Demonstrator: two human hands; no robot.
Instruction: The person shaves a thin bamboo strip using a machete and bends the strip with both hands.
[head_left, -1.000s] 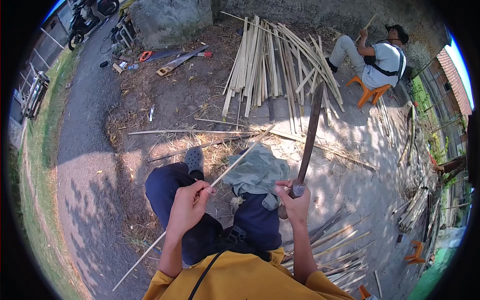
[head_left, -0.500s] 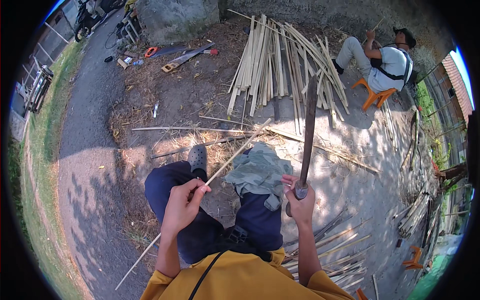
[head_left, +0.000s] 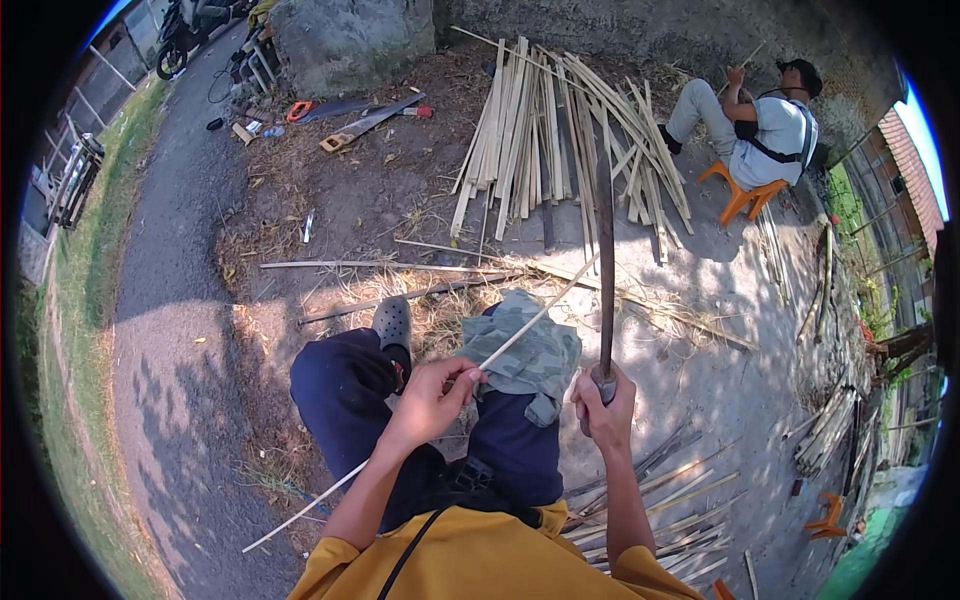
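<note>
My left hand (head_left: pixel 432 402) pinches a long thin bamboo strip (head_left: pixel 540 318). The strip slants from low left up across my lap, its far end close to the blade. Wrapped round the handle of a long dark machete-like knife (head_left: pixel 606 270) is my right hand (head_left: pixel 608 408); the blade points up and away from me. A camouflage-patterned cloth (head_left: pixel 550 362) lies over my right knee, beneath the strip. Part of the strip is hidden behind my left hand and forearm.
A big pile of split bamboo strips (head_left: pixel 520 130) lies ahead. Beside it a person (head_left: pixel 775 125) sits on an orange stool (head_left: pixel 738 195). A handsaw (head_left: pixel 372 122) rests at the far left. More strips (head_left: pixel 670 510) lie by my right side.
My left hand has moved right and slightly down with the strip, bringing its far end to the blade. The knife has swung more upright, and my right fingers have closed further round its handle.
</note>
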